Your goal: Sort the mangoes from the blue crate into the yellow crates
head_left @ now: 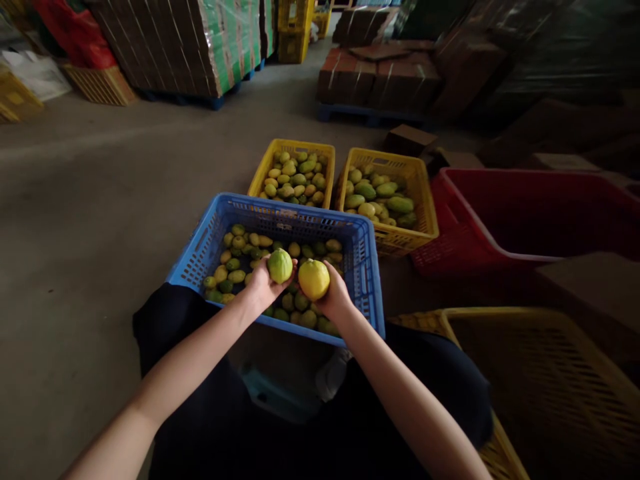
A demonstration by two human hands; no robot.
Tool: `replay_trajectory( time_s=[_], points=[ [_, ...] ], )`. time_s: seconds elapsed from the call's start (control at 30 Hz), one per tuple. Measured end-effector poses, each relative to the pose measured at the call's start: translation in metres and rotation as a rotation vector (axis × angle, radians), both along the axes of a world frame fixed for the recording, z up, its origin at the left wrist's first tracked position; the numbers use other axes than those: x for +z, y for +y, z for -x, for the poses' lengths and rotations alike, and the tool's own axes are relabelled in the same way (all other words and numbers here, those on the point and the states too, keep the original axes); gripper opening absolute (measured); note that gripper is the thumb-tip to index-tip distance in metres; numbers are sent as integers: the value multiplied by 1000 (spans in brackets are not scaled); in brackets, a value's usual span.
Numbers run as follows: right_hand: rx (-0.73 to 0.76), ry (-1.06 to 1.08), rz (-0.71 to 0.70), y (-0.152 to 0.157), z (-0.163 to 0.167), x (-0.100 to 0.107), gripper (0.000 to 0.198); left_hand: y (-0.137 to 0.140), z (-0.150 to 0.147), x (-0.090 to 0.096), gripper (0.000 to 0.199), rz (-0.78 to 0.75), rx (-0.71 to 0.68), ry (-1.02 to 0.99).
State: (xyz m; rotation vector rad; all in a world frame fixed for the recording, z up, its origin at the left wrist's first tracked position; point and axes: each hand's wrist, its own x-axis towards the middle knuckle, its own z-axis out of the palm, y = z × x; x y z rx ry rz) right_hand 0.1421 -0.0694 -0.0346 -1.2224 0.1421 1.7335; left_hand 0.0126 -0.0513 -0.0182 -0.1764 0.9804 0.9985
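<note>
Left hand, one: palm upturned, fingers curled around a green fruit, which rests cradled from below, seemingly to leave its upper face in view. Right hand, one: wrapped around a yellow fruit from its right and near side, presumably for a secure hold that leaves the top and left bare. The two fruits sit just beside each other, level enough to suit a side-by-side look. Blue crate, one: directly beneath both hands and between the knees, likely placed there for short reach; it holds small fruit, green and yellow, in a loose layer. Yellow crates, two, beyond the blue one: the left crate and the right crate, both bearing fruit, apparently kept within forward reach. Red bin, one, to the right of these. Near crate, yellow, one, beside the right knee. Far left, a wrapped stack; far right, boxes on a blue pallet, which probably keeps them off the floor.
</note>
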Motion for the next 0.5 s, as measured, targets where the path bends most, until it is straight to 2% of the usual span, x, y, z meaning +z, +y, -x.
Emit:
replay_trajectory(
  time_s=[0.17, 0.23, 0.37, 0.5],
  points=[
    [41, 4, -98, -1, -4, -1, 22, 0, 1, 6, 16, -39, 94, 54],
    [29, -1, -65, -1, -4, -1, 24, 1, 1, 6, 17, -11, 120, 50],
    [-48, -37, 89, 0, -4, -2, 32, 1, 2, 0, 25, 33, 84, 8],
    [-75, -74, 85, 0, -5, -2, 26, 1, 2, -2, 17, 16, 61, 39]
  ],
)
